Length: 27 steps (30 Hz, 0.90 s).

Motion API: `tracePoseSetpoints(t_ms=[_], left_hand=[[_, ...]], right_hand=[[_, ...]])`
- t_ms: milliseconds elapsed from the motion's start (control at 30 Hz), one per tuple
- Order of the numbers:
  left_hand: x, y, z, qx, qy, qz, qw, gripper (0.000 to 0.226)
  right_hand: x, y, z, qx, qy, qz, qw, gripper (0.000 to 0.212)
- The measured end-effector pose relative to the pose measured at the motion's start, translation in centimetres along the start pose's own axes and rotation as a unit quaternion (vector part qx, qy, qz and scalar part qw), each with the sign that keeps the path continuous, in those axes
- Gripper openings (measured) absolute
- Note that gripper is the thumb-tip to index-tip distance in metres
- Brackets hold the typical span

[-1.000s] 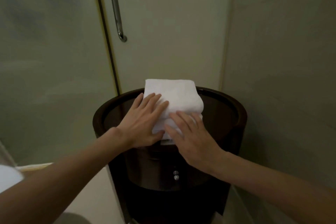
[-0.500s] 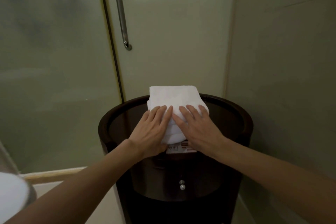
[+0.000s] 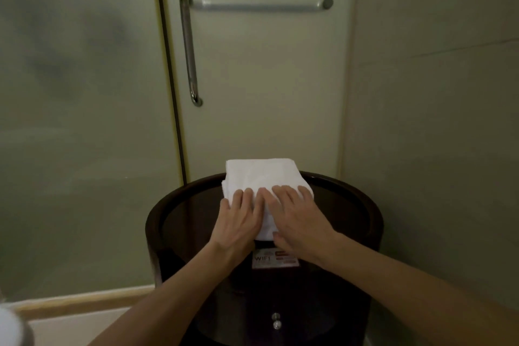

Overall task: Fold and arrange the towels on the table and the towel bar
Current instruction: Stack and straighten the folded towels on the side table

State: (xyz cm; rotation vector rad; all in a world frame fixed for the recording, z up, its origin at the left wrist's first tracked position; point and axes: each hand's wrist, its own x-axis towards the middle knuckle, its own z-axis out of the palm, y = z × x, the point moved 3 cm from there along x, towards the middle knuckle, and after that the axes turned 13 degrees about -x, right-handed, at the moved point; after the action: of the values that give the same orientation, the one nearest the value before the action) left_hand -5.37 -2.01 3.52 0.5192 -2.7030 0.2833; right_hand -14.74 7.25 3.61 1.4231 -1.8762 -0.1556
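My left hand (image 3: 238, 223) and right hand (image 3: 299, 223), fingers flat, gripping nothing, press the folded white towel (image 3: 261, 177) onto the round table (image 3: 345, 205), far side, seemingly setting the fold.

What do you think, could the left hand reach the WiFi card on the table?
Probably yes: the WiFi card lies mostly uncovered right beside the left hand, which rests flat on the folded towel, gripping nothing.
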Motion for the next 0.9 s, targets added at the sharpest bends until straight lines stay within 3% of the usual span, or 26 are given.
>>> tracePoseSetpoints(t_ms=[167,367,567,900], left_hand=[[-0.2,-0.3,-1.5,-0.037,0.007,0.015,0.999,0.094],[-1.0,-1.2,-3.3,-0.035,0.005,0.041,0.999,0.101],[-1.6,-1.0,-2.8,0.052,0.003,0.033,0.998,0.108],[-1.1,-1.6,-4.8,0.007,-0.006,0.019,1.000,0.102]], right_hand=[[-0.8,-0.1,0.9,-0.028,-0.027,0.026,0.999,0.127],[0.2,0.1,0.2,-0.011,0.017,0.045,0.999,0.108],[0.6,-0.1,-0.7,0.023,0.049,0.052,0.997,0.090],[1.4,0.9,-2.9,0.022,0.013,0.042,0.999,0.087]])
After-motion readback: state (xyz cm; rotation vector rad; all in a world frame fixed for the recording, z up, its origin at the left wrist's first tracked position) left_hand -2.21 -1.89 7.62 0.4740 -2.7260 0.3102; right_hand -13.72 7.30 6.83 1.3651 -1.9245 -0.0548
